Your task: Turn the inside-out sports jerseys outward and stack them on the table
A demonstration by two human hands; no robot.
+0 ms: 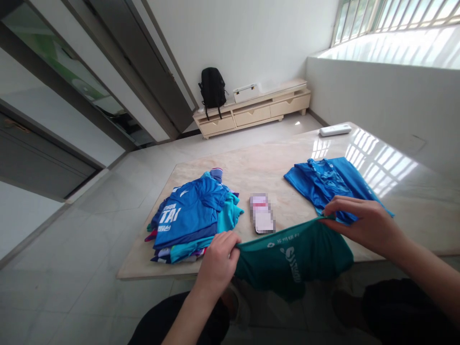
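Observation:
A dark green sports shirt with pale lettering hangs stretched between my two hands, over the table's near edge. My left hand pinches its left end, close to a stack of folded shirts topped by a blue one with white print. The other end is gripped between the thumb and fingers of my right hand. Just behind that hand lies a blue shirt, flat and partly folded, some of it covered by my fingers. The lower part of the green shirt drops below the tabletop.
A phone lies on the marble-look table between the clothes. Near the far right corner sits a white oblong device. Against the back wall, a low cabinet carries a black backpack and a white box.

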